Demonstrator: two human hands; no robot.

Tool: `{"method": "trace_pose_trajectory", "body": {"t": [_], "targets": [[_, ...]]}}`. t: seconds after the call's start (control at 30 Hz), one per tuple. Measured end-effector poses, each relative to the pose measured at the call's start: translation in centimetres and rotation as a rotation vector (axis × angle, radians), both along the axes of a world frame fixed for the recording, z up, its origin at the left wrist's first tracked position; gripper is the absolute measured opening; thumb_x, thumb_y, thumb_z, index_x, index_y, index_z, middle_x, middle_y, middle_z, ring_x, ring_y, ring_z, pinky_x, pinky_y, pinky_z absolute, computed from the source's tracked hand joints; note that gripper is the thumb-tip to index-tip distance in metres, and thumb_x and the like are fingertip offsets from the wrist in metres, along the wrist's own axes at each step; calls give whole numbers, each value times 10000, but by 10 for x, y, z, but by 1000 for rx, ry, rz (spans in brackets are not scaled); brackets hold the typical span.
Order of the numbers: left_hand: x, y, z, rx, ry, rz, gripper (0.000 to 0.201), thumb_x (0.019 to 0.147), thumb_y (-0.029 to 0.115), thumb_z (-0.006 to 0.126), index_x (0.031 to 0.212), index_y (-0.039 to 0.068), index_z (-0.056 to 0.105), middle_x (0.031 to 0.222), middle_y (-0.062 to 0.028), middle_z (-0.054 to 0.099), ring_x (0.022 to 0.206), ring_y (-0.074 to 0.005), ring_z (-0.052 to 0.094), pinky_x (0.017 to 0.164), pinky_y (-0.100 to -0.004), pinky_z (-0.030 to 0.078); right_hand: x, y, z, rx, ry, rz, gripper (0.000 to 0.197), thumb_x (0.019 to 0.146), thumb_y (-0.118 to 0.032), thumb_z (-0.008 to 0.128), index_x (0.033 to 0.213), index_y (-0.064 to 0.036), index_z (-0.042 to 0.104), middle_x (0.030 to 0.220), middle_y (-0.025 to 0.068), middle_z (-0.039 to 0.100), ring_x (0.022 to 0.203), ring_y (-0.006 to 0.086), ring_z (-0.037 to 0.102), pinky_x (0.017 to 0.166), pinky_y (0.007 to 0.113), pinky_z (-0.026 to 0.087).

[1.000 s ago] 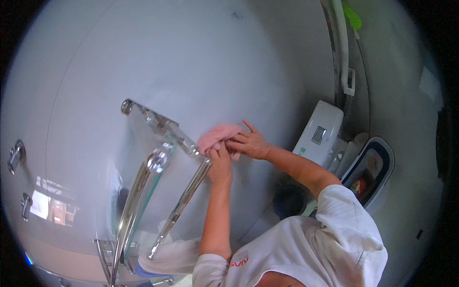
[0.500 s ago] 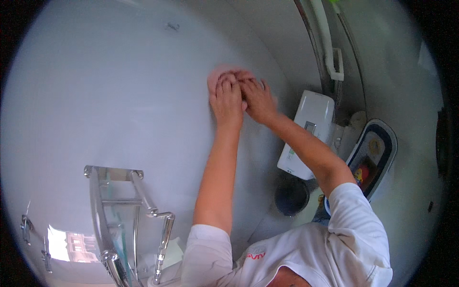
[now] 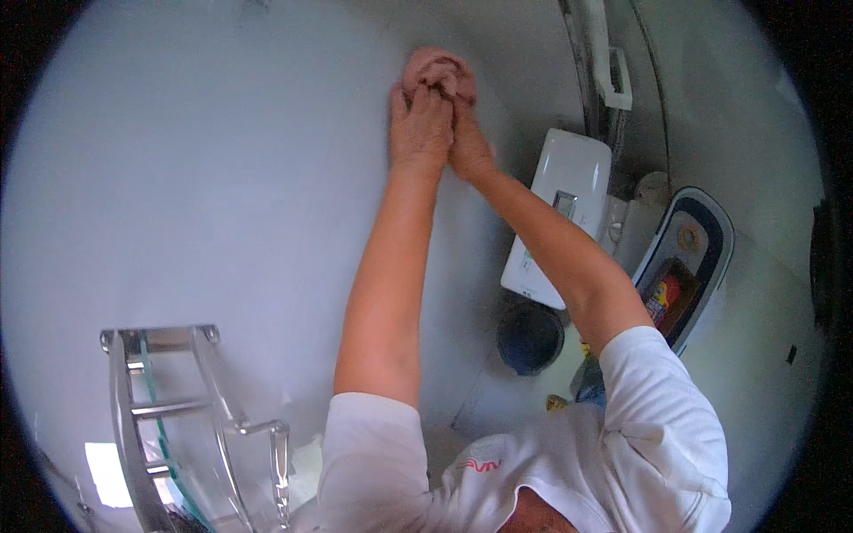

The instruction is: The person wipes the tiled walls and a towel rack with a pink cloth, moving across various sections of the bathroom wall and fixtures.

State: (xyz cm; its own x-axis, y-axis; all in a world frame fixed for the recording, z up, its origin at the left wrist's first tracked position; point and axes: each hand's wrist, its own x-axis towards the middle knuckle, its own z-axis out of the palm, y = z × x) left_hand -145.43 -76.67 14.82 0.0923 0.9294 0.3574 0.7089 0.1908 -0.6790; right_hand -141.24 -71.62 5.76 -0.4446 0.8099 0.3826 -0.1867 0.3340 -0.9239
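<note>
A bunched pink cloth (image 3: 444,73) is pressed against the pale, smooth wall (image 3: 267,178), high up in front of me. My left hand (image 3: 421,127) holds it from below, fingers bent into its folds and the thumb off to the left side. Close beside it, my right hand (image 3: 471,149) grips the cloth's lower right side; its fingertips are partly hidden by the cloth and the left hand. Both arms are stretched far out, and the wrists almost touch.
A metal rack with a glass shelf (image 3: 169,413) juts out at lower left. On the right hangs a white box-like unit (image 3: 573,182), with a dark round bin (image 3: 530,338) below. Farther right stands a grey-rimmed tub (image 3: 721,235) holding a colourful package. A white pipe (image 3: 597,44) runs above.
Both hands have pushed the pink cloth upward along the wall, slightly to the right. My view has shifted too, so the rack sits farther left and the right-hand objects appear higher.
</note>
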Motion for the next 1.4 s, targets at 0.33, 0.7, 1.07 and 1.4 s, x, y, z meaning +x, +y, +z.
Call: {"method": "trace_pose_trajectory", "body": {"t": [0.33,0.7,1.07,1.4], "targets": [[36,-133,-52,-247,-10,178,326,847,215,552,1162,152,603,1184,-19,584,1232,-197,447,929,-472,371,30,-130,-54,-30,75,75,383,903,-161,532,1236,5,439,1244,278,506,1151,441,488,969,470,385],[69,-283,-104,-558,-214,480,438,875,255,521,1305,171,503,1222,11,513,1280,-196,341,972,-455,304,69,-286,-89,273,-467,279,471,850,-185,564,1260,25,464,1278,260,475,1154,420,437,1017,467,329],[113,-414,-128,-533,-241,498,399,870,250,532,1264,196,500,1169,41,500,1218,-148,369,854,-412,341,83,-427,-155,164,-340,202,378,841,-207,581,1143,2,490,1121,226,513,1112,406,436,941,467,350],[156,-524,-141,-10,-410,649,395,822,246,563,1216,224,571,1066,36,551,1075,-167,488,780,-415,369,138,-509,-120,40,-267,347,463,813,-171,622,1185,11,414,1168,218,490,1069,410,467,911,483,391]]}}
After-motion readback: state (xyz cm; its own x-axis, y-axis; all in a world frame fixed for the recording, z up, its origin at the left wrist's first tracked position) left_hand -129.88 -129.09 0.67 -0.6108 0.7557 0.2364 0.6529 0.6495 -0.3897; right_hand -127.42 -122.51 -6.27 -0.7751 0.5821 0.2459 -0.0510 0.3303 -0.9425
